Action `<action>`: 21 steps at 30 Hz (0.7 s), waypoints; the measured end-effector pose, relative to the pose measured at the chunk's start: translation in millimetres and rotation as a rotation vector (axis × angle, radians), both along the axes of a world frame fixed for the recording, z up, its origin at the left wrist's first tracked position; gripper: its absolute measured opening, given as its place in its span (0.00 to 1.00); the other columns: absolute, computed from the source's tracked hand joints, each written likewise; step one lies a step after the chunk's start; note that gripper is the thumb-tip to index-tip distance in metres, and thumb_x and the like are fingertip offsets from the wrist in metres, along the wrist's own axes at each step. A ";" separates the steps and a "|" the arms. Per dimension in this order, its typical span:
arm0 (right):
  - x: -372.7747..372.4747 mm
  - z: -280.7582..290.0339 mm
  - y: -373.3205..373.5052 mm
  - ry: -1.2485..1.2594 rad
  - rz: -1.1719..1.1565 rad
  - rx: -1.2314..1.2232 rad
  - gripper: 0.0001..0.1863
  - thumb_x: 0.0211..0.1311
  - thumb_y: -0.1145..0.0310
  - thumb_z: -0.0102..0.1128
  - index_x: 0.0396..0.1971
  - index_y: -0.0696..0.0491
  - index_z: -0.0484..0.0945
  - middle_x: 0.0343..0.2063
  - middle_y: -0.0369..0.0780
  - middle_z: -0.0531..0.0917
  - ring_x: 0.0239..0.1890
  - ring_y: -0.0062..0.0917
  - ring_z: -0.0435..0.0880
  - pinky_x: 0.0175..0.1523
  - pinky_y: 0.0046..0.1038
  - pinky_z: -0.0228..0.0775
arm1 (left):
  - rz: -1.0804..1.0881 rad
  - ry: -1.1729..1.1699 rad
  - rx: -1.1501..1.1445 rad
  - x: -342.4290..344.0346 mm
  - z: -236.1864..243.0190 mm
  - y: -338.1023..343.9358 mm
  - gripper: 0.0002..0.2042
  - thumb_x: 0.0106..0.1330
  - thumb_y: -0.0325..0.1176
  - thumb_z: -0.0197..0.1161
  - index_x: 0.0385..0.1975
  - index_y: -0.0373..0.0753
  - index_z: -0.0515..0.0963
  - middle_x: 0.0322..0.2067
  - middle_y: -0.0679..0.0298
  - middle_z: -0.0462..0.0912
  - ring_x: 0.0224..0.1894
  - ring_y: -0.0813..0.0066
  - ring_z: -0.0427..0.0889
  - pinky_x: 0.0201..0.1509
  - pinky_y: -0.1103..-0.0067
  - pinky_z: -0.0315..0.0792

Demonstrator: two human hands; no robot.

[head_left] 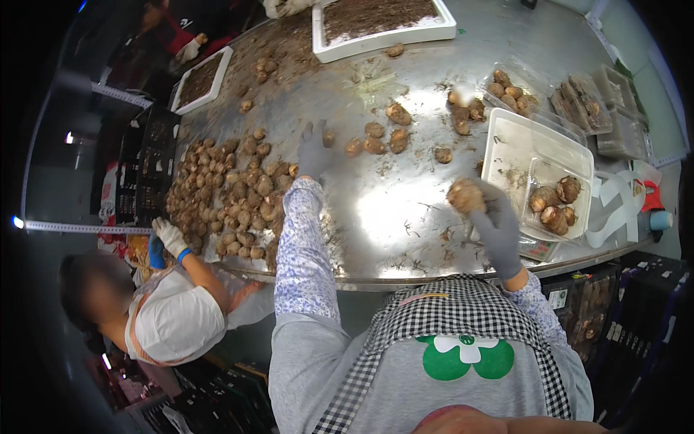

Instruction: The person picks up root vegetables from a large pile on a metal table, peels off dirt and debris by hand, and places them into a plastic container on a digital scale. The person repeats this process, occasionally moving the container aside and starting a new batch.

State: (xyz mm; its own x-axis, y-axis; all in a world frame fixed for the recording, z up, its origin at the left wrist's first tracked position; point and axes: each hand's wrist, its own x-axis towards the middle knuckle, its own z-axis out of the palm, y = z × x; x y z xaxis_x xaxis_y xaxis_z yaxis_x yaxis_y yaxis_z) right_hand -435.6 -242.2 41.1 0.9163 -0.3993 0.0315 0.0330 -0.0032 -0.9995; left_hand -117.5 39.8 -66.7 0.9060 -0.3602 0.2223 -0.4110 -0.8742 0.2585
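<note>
My right hand (499,230), in a grey glove, grips a brown, rough-skinned taro (465,196) above the near right part of the metal table (376,246). Beside it, a clear plastic box (536,172) with several taros (555,215) sits in a white tray (499,145). My left hand (315,152), gloved too, reaches over the table with its fingers stretched out. It is next to a single taro (329,138), at the right edge of a big taro heap (238,192). Several loose taros (374,145) lie between my hands, farther back.
A scale (538,249) shows under the white tray. Another filled clear box (515,92) and stacked boxes (585,105) stand back right. White trays of soil (387,45) lie at the back. A co-worker (177,311) with gloved hands stands left by the heap.
</note>
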 end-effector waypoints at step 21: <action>-90.7 39.9 -125.9 0.111 -0.627 -0.835 0.21 0.64 0.69 0.59 0.55 0.60 0.73 0.50 0.45 0.78 0.52 0.30 0.78 0.58 0.29 0.68 | -0.007 0.665 -1.129 -138.5 84.6 -125.0 0.21 0.72 0.42 0.54 0.55 0.31 0.72 0.34 0.63 0.78 0.32 0.80 0.75 0.34 0.82 0.71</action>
State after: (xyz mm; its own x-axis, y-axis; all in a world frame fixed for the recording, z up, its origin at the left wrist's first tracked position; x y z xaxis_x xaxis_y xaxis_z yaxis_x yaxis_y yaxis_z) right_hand -526.4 -368.1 81.0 0.5676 -0.6934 0.4438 -0.3050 -0.6778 -0.6689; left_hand -256.0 -85.2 18.0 0.9577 -0.2756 -0.0831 0.0743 -0.0422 0.9963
